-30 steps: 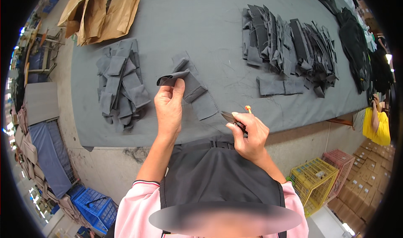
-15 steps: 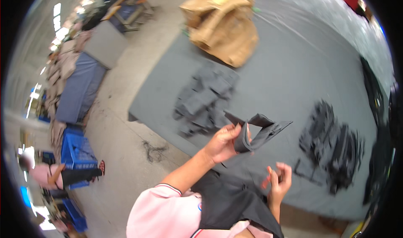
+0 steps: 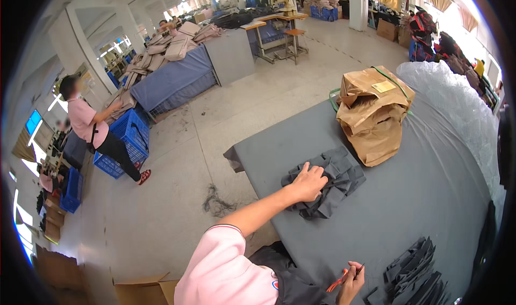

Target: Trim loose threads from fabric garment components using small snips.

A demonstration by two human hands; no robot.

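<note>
My left hand (image 3: 310, 185) rests over a loose pile of dark grey fabric pieces (image 3: 344, 177), fingers a little apart and touching the top pieces. Part of the pile is hidden under that hand. Close to my body, by the front edge of the table, my right hand (image 3: 351, 284) is closed around small scissors (image 3: 337, 280) with red-orange handles; a thin dark tip sticks out past the fingers. A second heap of dark grey fabric pieces (image 3: 411, 273) lies to the right of this hand, cut off by the picture's lower rim.
A crumpled brown paper bag (image 3: 376, 117) stands behind the pile on the grey-covered table (image 3: 430, 197). Clear plastic sheeting (image 3: 457, 90) lies along the far right. At left, another person (image 3: 86, 119) stands by a blue crate (image 3: 126, 138). An opened carton (image 3: 145, 291) is beside me on the floor.
My left hand has moved forward onto the far pile; the folded grey piece it held up is no longer in the air. The view has swung up and left. My right hand stays near my body.
</note>
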